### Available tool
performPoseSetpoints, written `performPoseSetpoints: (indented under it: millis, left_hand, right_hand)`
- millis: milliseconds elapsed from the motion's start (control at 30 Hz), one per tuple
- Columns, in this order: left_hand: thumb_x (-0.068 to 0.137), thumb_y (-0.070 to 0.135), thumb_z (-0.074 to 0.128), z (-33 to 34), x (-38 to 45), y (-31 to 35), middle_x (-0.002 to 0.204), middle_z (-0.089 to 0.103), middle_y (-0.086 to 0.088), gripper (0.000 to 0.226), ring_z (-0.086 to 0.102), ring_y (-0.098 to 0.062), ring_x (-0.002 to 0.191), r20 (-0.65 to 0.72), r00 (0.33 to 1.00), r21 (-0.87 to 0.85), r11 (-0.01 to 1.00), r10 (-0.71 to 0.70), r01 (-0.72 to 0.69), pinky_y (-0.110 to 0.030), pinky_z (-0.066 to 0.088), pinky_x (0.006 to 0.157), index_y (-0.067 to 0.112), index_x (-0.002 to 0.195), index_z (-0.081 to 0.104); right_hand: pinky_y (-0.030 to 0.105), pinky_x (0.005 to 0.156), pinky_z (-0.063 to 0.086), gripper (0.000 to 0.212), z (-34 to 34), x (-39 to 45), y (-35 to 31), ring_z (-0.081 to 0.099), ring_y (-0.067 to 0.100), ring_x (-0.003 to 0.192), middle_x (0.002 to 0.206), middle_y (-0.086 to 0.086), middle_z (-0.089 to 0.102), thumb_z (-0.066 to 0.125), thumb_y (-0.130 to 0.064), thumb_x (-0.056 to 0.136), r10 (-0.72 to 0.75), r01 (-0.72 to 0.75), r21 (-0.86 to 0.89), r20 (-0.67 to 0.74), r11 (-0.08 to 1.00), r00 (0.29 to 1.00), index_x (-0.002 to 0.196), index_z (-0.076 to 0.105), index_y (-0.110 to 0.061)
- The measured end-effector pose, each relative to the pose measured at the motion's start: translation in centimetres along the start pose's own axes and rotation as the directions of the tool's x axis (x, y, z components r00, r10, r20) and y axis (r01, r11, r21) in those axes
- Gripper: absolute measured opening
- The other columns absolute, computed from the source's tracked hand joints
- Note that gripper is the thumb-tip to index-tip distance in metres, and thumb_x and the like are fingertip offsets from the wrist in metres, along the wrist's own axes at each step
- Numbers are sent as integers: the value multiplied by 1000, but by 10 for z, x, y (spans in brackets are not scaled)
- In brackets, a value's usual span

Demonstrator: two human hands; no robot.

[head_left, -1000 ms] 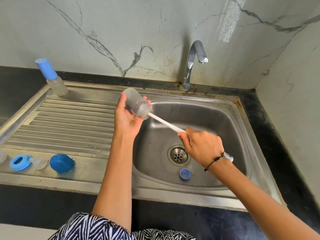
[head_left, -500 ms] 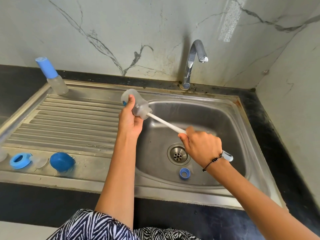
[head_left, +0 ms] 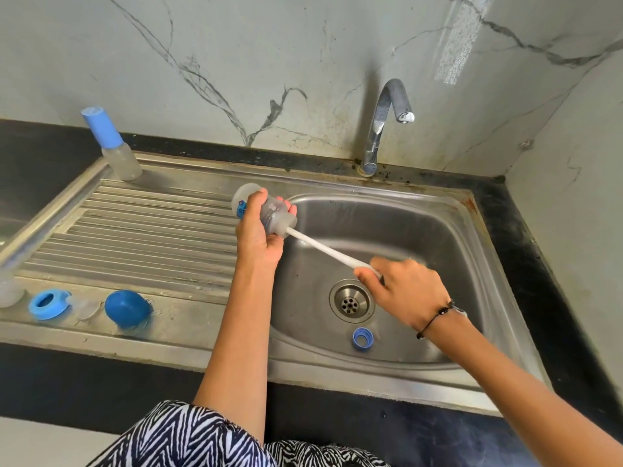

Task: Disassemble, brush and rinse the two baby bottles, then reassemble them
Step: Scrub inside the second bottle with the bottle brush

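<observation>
Head view of the brushing step at a steel sink. The left hand (head_left: 258, 232) wraps its fingers and thumb around a clear baby bottle (head_left: 266, 210), holding it on its side above the seam between the ribbed draining board (head_left: 141, 230) and the sink basin (head_left: 421, 224), with the open neck turned toward the basin. This orientation presumably lets any drips fall into the bowl and gives the brush a straight line of entry. The right hand (head_left: 406, 291) is closed around the white handle of the bottle brush (head_left: 323, 246), whose head sits inside the bottle and is hidden by the frosted wall; the grip lies far down the handle, which probably gives reach and leverage for scrubbing the base.

A small blue ring (head_left: 362, 338) lies on the basin floor near the drain (head_left: 351, 300), likely left there for rinsing. On the flat front strip of the draining board, well apart from the hands, rest a larger blue collar (head_left: 47, 303), a clear teat (head_left: 86, 306) just beside it, and a blue dome cap (head_left: 127, 308), apparently parked clear of the work until reassembly. A second bottle with a blue cap (head_left: 113, 146) stands upright at the far corner of the board, apparently still assembled. The tap (head_left: 384, 119) shows no water running. Judged from this layout, the task is at an early-to-middle stage.
</observation>
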State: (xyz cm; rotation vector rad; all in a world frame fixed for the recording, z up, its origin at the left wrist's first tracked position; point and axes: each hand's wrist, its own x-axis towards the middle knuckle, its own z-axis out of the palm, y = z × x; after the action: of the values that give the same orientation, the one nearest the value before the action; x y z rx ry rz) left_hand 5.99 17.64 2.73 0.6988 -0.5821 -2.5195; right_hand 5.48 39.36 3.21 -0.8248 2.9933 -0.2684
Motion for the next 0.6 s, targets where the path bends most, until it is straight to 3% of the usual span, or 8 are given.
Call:
performPoseSetpoints:
  millis: [67,133,200,467,533,600]
  left_hand:
    - [84,15,65,1,-3,2,82,58,-11,19,62,-19,71,24,1000,-41,999,-6,7,-37,59,72,8,96,53]
    - [87,15,62,3,-5,5,81,57,-12,19,62,-19,67,71,998,-104,994,-4,12,-32,57,64,8,99,50]
    - [89,16,59,5,-5,8,80,56,-13,17,61,-19,64,99,995,-133,991,0,13,-28,55,59,7,100,49]
    - [87,22,58,-3,-3,13,78,58,-10,26,60,-19,67,157,986,-224,974,62,-25,-26,53,55,6,105,48]
    - [87,22,59,-6,0,15,76,58,-10,26,59,-19,65,147,987,-218,975,65,-32,-26,53,55,6,104,49]
    - [87,20,61,-9,3,15,75,58,-10,23,60,-18,64,96,993,-207,977,69,-48,-26,53,56,5,101,50]
  right_hand:
    - [29,55,41,50,-6,3,4,54,22,63,60,-3,52,33,-58,93,6,-44,226,168,973,986,63,43,-19]
    - [22,40,32,50,-12,3,8,38,15,39,48,-3,42,40,-52,94,-1,-226,548,381,805,924,58,43,-18]
    - [17,36,20,49,-18,0,9,23,13,32,44,0,35,41,-50,94,-47,-393,668,539,632,841,60,45,-14]
    - [13,35,16,52,-14,5,9,19,8,32,47,-1,28,35,-55,94,-171,-564,623,739,542,652,58,40,-17]
    - [14,35,17,53,-14,7,7,20,9,32,46,0,29,35,-54,94,-153,-563,606,745,562,649,58,41,-16]
    - [18,38,20,53,-12,11,4,23,12,33,46,0,33,37,-54,94,-78,-460,584,671,669,737,58,41,-16]
